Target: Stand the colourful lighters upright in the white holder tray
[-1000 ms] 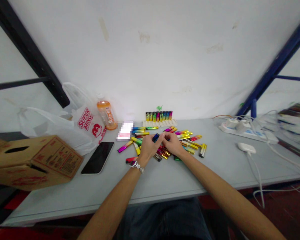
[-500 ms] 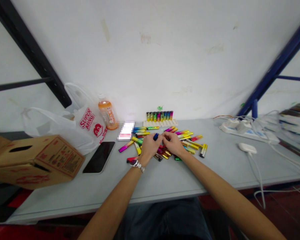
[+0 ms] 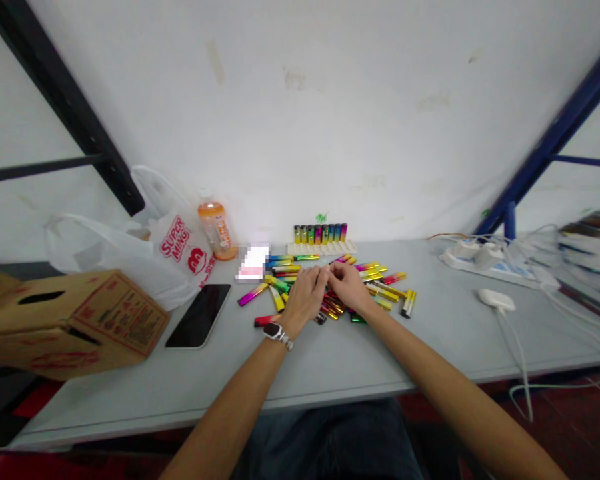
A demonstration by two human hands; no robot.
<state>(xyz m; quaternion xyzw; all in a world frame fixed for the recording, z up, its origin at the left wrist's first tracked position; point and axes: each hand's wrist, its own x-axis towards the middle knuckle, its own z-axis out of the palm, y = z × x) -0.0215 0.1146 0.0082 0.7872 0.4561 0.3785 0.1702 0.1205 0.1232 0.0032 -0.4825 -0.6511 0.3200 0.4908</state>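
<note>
My left hand, with a silver-banded watch on its wrist, is closed over a pile of shiny multicoloured lighters. The lighter in its grip is hidden by the fingers. My right hand meets it fingertip to fingertip in a pinch; whatever lies between those fingertips does not show. Loose lighters lie around both hands, among them a gold one to the right and a purple-yellow one to the left. Behind the hands, several lighters stand upright in a row on a white holed tray.
Left of the pile are a pale blurred sheet or screen, a black phone, an orange drink bottle, a white plastic bag and a cardboard box. A power strip and white charger with cables lie right.
My left hand has turned over and closed in toward the right hand. The dark blue end that stuck out of its fist is now hidden. My right hand is nearly where it was.
</note>
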